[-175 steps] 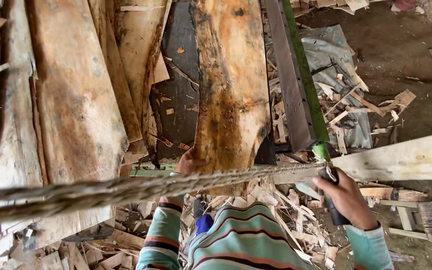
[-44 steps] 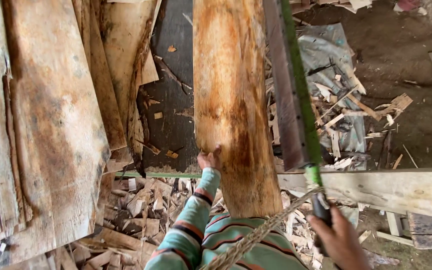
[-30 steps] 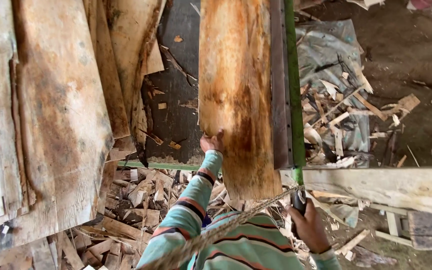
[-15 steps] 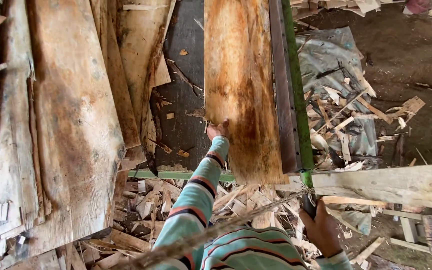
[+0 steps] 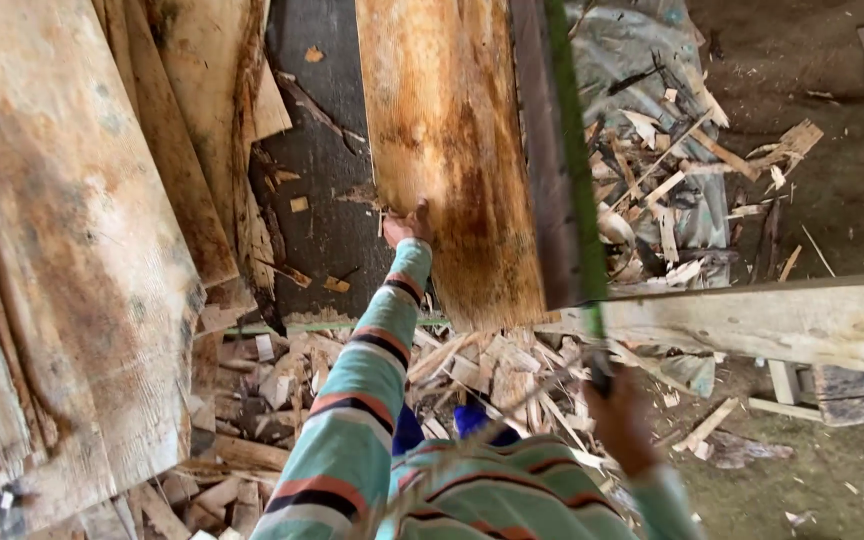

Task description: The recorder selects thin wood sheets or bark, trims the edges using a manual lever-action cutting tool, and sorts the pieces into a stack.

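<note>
Rough-sawn plank [image 5: 447,150], pale yellow with brown and rust-coloured staining along its grain, lies lengthwise in the middle of the view, its near end cut square above a litter of wood scraps [image 5: 492,375]. It sits on a dark, flat surface [image 5: 327,200] speckled with chips. The left hand [image 5: 407,225] reaches out on a striped sleeve [image 5: 362,400] and presses against the plank's near left edge, fingers bent onto the wood; how firmly they grip I cannot tell. The right hand [image 5: 620,420], blurred low in the view, is closed around the dark handle of a long, thin green blade [image 5: 572,170] that runs straight up along the plank's right side, just beside a dark grey board [image 5: 542,150] standing on edge there. The hands are well apart, one on each side of the plank.

To the left lie wider, weathered slabs [image 5: 72,250], grey-brown, bark-edged and overlapping. A pale, thick beam [image 5: 772,320] crosses from the right, near the plank's end. Beyond it a crumpled grey sheet [image 5: 642,100] carries splintered offcuts. The floor [image 5: 832,180] is bare, dark earth scattered with sticks and shavings.
</note>
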